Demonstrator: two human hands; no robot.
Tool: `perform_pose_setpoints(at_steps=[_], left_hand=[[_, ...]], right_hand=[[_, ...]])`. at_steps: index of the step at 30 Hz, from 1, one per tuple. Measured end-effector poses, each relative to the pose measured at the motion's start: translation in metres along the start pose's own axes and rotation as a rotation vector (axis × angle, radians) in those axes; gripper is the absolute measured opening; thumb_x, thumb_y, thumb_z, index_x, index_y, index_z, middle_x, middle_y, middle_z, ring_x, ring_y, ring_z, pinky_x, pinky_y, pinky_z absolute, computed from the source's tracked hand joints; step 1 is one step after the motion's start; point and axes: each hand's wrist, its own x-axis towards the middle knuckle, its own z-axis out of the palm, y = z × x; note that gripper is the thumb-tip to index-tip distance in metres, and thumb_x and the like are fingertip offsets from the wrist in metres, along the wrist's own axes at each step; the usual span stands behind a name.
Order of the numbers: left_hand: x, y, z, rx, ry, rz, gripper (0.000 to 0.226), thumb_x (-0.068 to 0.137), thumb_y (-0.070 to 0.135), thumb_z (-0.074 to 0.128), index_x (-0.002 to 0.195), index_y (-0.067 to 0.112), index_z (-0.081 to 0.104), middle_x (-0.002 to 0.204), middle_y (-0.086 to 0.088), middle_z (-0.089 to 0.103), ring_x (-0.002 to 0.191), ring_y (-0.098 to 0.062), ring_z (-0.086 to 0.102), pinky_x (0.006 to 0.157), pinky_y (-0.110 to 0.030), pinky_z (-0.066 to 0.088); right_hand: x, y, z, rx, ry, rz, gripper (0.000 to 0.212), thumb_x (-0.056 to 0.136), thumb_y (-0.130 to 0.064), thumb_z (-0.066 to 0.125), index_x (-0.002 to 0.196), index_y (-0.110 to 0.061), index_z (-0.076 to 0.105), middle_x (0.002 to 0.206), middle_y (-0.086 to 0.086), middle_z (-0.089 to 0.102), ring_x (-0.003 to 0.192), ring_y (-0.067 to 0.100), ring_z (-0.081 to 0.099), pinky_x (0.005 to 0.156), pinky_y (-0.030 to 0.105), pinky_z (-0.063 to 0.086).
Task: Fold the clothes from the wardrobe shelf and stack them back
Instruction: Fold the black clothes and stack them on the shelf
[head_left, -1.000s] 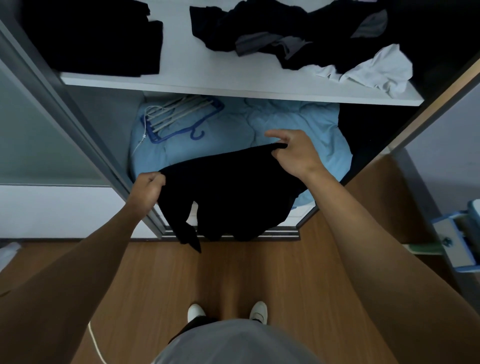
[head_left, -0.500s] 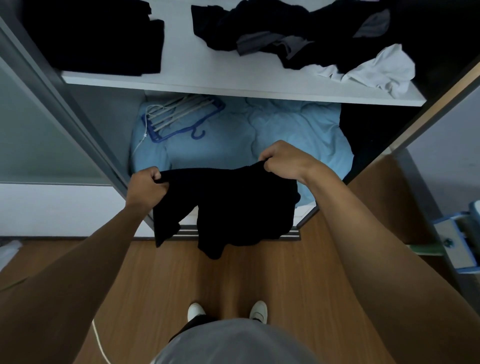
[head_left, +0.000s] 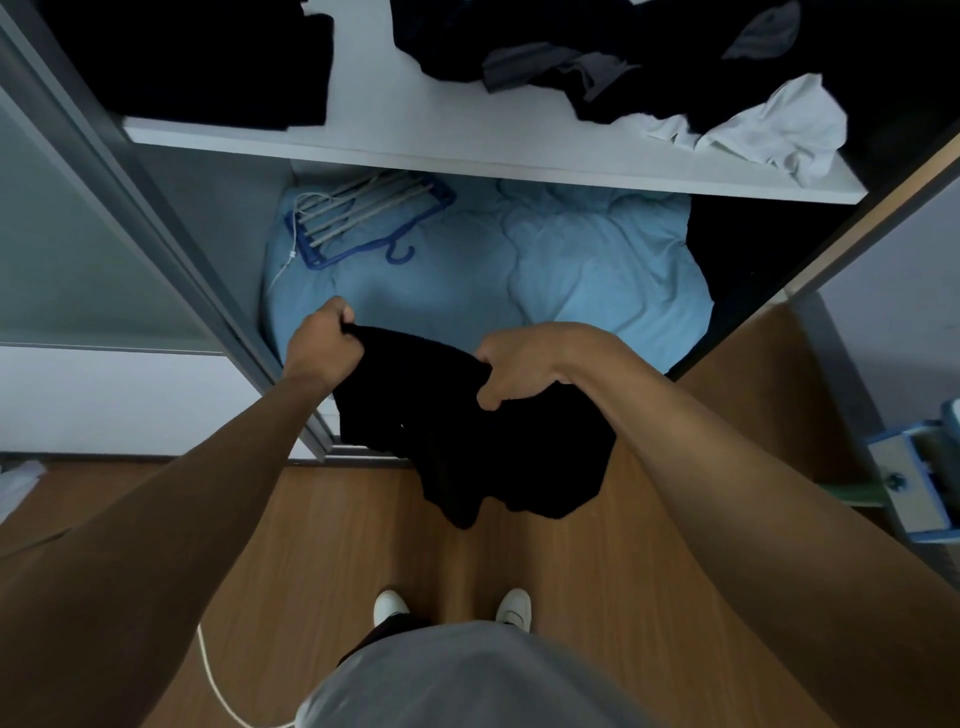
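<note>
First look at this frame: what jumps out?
Centre frame, the left hand and right hand grip a black garment hanging before the open wardrobe. On the white shelf above, a folded black stack sits left, a rumpled dark pile with a white garment right. Below lies light blue bedding with blue hangers on it.
</note>
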Motion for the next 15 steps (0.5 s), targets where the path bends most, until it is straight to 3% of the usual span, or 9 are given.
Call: perform_pose_setpoints(at_steps=[3, 7, 10, 13, 15], left_hand=[[-0.003, 0.004, 0.004, -0.018, -0.044, -0.007, 0.020, 0.064, 0.012, 0.041, 0.081, 0.023, 0.045, 0.082, -0.011, 0.059, 0.080, -0.036, 0.058, 0.076, -0.040, 0.048], [-0.005, 0.009, 0.016, -0.115, -0.117, -0.042, 0.025, 0.078, -0.003, 0.050, 0.088, 0.020, 0.051, 0.098, -0.010, 0.066, 0.096, -0.032, 0.063, 0.092, -0.040, 0.049], [-0.012, 0.013, 0.027, -0.153, -0.190, -0.049, 0.027, 0.083, -0.010, 0.053, 0.096, 0.012, 0.059, 0.099, -0.010, 0.064, 0.094, -0.022, 0.060, 0.077, -0.020, 0.042], [-0.014, 0.017, 0.031, -0.174, -0.325, -0.118, 0.019, 0.092, -0.003, 0.052, 0.094, 0.013, 0.061, 0.091, -0.007, 0.062, 0.087, -0.021, 0.058, 0.073, -0.022, 0.047], [-0.021, 0.029, 0.033, -0.334, -0.376, -0.214, 0.026, 0.098, 0.000, 0.043, 0.078, 0.014, 0.050, 0.073, -0.003, 0.056, 0.072, -0.016, 0.048, 0.066, -0.020, 0.047]], right_hand=[[-0.001, -0.006, 0.003, 0.071, -0.061, -0.020, 0.009, 0.082, -0.025, 0.066, 0.077, -0.029, 0.060, 0.079, -0.003, 0.066, 0.066, 0.012, 0.062, 0.054, 0.023, 0.046], [-0.002, -0.012, 0.002, 0.258, -0.057, -0.062, 0.006, 0.080, -0.016, 0.066, 0.081, -0.022, 0.065, 0.080, 0.001, 0.069, 0.063, 0.013, 0.064, 0.052, 0.020, 0.048], [-0.004, -0.015, -0.002, 0.332, -0.044, -0.104, 0.007, 0.081, -0.014, 0.065, 0.088, -0.015, 0.067, 0.079, 0.004, 0.068, 0.062, 0.015, 0.063, 0.054, 0.025, 0.047], [-0.005, -0.018, -0.002, 0.349, -0.047, -0.132, 0.007, 0.082, -0.013, 0.064, 0.089, -0.013, 0.066, 0.078, 0.005, 0.066, 0.063, 0.019, 0.060, 0.055, 0.027, 0.044], [-0.005, -0.020, -0.002, 0.341, -0.025, -0.152, 0.003, 0.082, -0.013, 0.064, 0.084, -0.014, 0.064, 0.075, 0.003, 0.064, 0.063, 0.018, 0.059, 0.055, 0.026, 0.043]])
